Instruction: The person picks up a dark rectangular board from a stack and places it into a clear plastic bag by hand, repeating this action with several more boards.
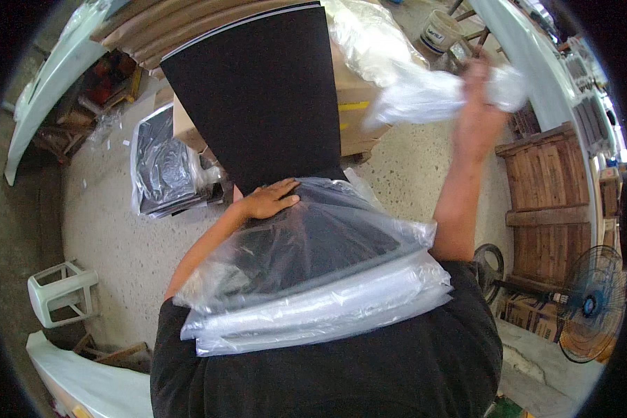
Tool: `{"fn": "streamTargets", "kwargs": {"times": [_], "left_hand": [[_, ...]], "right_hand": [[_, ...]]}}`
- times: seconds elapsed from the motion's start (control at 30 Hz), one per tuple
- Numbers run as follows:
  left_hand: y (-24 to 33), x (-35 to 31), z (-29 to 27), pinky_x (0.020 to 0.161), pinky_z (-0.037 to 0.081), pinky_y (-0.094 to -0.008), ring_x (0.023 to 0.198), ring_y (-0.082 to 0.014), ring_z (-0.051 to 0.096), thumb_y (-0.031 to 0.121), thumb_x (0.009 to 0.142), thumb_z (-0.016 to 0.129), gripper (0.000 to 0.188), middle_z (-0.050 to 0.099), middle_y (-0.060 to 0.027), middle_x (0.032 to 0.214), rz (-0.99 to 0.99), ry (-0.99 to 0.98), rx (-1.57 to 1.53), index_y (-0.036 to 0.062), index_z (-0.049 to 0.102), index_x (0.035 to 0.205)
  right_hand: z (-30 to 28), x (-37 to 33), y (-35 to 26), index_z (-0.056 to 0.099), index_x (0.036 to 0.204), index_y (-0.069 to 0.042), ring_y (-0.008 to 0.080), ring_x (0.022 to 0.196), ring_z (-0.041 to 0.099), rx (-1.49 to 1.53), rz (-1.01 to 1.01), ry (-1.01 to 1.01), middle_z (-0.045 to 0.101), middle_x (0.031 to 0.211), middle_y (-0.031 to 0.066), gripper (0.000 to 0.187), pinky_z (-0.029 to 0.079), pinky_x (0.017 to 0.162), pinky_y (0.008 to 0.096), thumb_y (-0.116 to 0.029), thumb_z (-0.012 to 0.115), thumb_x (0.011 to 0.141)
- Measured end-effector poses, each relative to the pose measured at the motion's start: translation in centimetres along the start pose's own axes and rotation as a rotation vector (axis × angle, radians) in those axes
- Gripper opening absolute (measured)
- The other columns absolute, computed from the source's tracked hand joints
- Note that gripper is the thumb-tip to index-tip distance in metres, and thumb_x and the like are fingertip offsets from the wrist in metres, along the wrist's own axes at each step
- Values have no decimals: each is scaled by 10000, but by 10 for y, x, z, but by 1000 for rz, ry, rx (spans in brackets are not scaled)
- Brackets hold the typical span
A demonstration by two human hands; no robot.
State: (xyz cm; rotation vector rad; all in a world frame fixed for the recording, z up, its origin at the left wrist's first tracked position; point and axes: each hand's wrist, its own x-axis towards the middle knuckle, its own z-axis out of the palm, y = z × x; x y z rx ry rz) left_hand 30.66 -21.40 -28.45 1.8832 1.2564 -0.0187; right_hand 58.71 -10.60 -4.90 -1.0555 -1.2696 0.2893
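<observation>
A stack of black flat sheets (pixel 265 90) stands out ahead of me, its near end meeting a clear plastic bag (pixel 320 230) against my body. My left hand (pixel 268 200) lies with fingers stretched out at the bag's upper edge, over the sheets. White layers of plastic (pixel 320 299) are folded against my torso below. Out to the right, my right hand (pixel 477 97) is raised and closed round a crumpled clear plastic bag (pixel 421 94). Motion smears that hand and the plastic, so single fingers are hard to make out.
Cardboard boxes (pixel 352 125) lie under the black sheets. On the floor to the left is a plastic-wrapped black stack (pixel 164 164), with a pale stool (pixel 63 292) farther back toward me. A bucket (pixel 440 31), wooden pallet (pixel 547 205) and fan (pixel 591 305) stand to the right.
</observation>
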Motion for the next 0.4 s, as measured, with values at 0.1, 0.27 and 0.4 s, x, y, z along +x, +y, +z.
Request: {"fn": "streamTargets", "kwargs": {"times": [0.1,0.27,0.4], "left_hand": [[44,-16,-73,763,436,-369,866,-269,574,430,844,417,469,604,-145,918,-113,218,50,18,555,1021],[155,-67,-133,608,411,-235,695,-93,501,177,813,565,208,567,-61,798,402,911,-395,-3,548,917],[134,-63,-126,587,424,-231,660,-67,513,149,796,590,179,607,-66,735,170,942,-602,8,615,905]], "right_hand": [[42,-58,-21,424,1174,-9,184,947,505,834,604,-720,517,1077,136,434,430,754,295,-331,405,883],[76,-93,-29,209,1313,-29,241,1199,327,1302,933,-1008,269,1338,119,556,303,976,383,-327,390,880],[80,-97,-39,308,1278,-49,187,1100,428,1204,910,-1120,417,1222,39,510,337,933,338,-159,535,834]]}}
